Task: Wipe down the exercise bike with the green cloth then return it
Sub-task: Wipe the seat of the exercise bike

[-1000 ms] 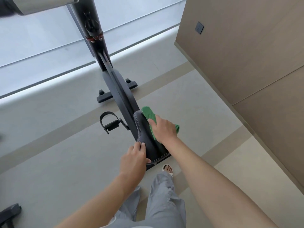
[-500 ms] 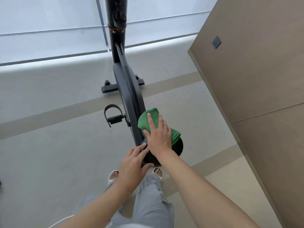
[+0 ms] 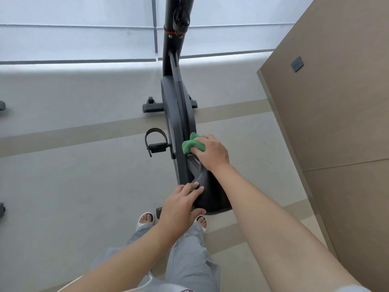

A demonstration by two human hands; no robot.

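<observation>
The dark grey exercise bike (image 3: pixel 177 114) stands in front of me, its black saddle (image 3: pixel 212 194) nearest and its post rising to the top edge. My right hand (image 3: pixel 212 152) grips the bunched green cloth (image 3: pixel 190 144) just past the saddle's nose, against the frame. My left hand (image 3: pixel 183 205) holds the left side of the saddle, fingers on top and thumb under its rear edge. The left pedal (image 3: pixel 155 142) with its strap sticks out to the left.
A tan wood-panelled wall (image 3: pixel 336 123) runs along the right, close to the bike. Pale windows fill the far side. The bike's front foot bar (image 3: pixel 153 107) lies on the grey floor. Dark parts of other equipment (image 3: pixel 2 105) show at the left edge. My sandalled feet stand below the saddle.
My right hand slid the green cloth forward off the saddle to the frame beyond its nose, bunching it up. My left hand stayed on the saddle's left side. The view tilted more upright.
</observation>
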